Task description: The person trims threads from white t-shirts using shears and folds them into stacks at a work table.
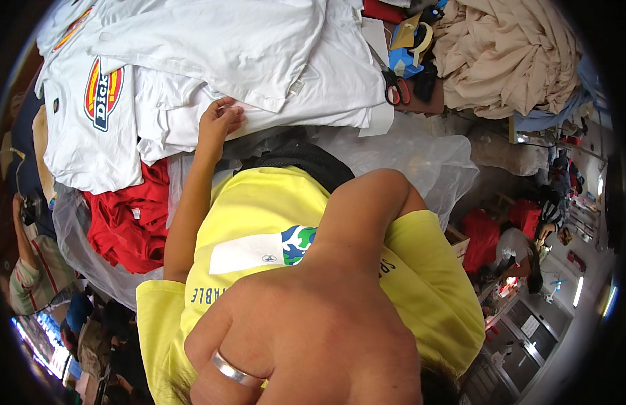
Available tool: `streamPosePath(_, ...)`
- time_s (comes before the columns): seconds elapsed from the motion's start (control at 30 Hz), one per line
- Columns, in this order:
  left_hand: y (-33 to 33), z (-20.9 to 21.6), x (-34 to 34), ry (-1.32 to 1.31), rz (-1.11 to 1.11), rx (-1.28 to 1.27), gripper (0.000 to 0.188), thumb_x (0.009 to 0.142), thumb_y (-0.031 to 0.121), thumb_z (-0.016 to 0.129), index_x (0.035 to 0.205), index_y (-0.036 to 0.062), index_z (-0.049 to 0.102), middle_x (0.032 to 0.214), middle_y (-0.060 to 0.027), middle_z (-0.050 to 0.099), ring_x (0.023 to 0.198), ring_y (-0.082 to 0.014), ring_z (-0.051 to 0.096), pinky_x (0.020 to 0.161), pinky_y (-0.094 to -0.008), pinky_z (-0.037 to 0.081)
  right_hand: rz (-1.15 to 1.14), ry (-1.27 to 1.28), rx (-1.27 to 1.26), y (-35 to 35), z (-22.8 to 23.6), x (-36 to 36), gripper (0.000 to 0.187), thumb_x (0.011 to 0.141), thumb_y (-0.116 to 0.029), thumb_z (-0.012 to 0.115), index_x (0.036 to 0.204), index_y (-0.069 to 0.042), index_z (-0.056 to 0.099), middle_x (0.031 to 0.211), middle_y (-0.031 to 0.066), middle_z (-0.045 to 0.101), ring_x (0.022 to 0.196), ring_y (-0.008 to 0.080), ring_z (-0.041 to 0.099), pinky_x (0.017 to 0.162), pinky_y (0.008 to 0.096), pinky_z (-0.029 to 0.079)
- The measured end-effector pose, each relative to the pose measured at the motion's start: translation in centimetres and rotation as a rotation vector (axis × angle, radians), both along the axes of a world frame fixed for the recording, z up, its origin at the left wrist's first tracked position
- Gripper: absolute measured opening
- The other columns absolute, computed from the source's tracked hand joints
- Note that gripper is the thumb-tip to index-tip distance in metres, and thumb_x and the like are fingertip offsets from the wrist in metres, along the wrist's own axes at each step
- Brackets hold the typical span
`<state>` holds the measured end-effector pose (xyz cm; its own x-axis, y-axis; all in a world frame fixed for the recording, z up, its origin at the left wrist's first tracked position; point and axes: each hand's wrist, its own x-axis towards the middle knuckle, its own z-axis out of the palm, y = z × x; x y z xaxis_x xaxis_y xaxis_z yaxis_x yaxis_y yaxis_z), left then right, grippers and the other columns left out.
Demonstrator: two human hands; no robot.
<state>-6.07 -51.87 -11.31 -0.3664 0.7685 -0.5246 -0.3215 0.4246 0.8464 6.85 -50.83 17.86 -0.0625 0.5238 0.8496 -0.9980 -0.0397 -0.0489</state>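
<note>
Head camera view: nearest, the right hand, with a silver ring, fills the lower middle; its fingertips are out of frame, so I cannot tell whether it holds anything. Beyond it is the wearer's yellow T-shirt, and to its left, red garments in clear plastic. Farther on, left of centre and well apart from the right, the left hand rests at the near edge of piled white T-shirts, fingers loosely curled and slightly parted, no cloth visibly gripped. The pile spreads across the far left and middle; its shirts look light, soft and limp, apt to slide and crease, best held by a hem or shoulder seam. At far right are red-handled scissors, a blue tape dispenser and heaped beige cloth.
</note>
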Motion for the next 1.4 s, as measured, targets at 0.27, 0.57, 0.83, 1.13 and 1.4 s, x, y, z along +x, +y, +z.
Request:
streamPosePath(0.27,1.1,-1.9,1.3,-0.184,0.161,0.034,0.026,0.084,0.02,0.062,0.093,-0.0025,0.05,0.087,-0.0102,0.061,0.074,-0.016,0.061,0.067,-0.0256,0.051,-0.258,-1.246,0.499,7.6,-6.2,5.3,0.018,0.073,-0.015,0.058,0.089,-0.005,0.056,0.085,0.0092,0.06,0.077,0.0269,0.059,0.067,0.0367,0.046)
streamPosePath(0.57,2.7,1.1,2.3,-0.085,0.287,-0.081,0.026,0.084,0.022,0.062,0.086,-0.0015,0.052,0.077,-0.011,0.062,0.063,-0.0163,0.062,0.056,-0.0243,0.052,-1.57,-2.258,0.445,17.6,-28.1,20.7,0.027,0.08,-0.006,0.054,0.107,-0.005,0.052,0.104,0.0149,0.053,0.098,0.0353,0.049,0.084,0.0431,0.042)
streamPosePath(0.83,2.5,0.4,0.8,0.0,0.094,-0.048,0.021,0.084,0.021,0.062,0.078,0.0034,0.053,0.07,-0.0069,0.061,0.058,-0.0136,0.06,0.055,-0.0225,0.049,-1.483,-2.38,0.158,18.6,-29.0,21.6,0.037,0.078,-0.009,0.058,0.114,-0.012,0.051,0.103,0.0136,0.054,0.096,0.0326,0.053,0.082,0.0416,0.044)
streamPosePath(1.13,4.3,0.9,-0.2,-0.225,0.021,0.138,0.02,0.086,0.02,0.059,0.098,0.0051,0.056,0.091,-0.0014,0.059,0.077,-0.0097,0.057,0.071,-0.0235,0.047,-1.092,-2.407,-0.064,19.9,-24.3,21.3,0.048,0.073,-0.016,0.065,0.118,-0.009,0.051,0.08,0.0114,0.063,0.074,0.026,0.062,0.068,0.0361,0.048)
streamPosePath(1.4,4.3,0.5,2.6,-0.016,-0.001,0.206,0.04,0.073,0.008,0.071,0.106,-0.0036,0.051,0.091,-0.0085,0.06,0.083,-0.0162,0.059,0.077,-0.0275,0.048,-0.441,-1.706,-0.255,12.5,-26.7,16.1,0.049,0.079,0.009,0.049,0.125,-0.006,0.045,0.088,0.0066,0.062,0.076,0.01,0.059,0.069,0.0226,0.047)
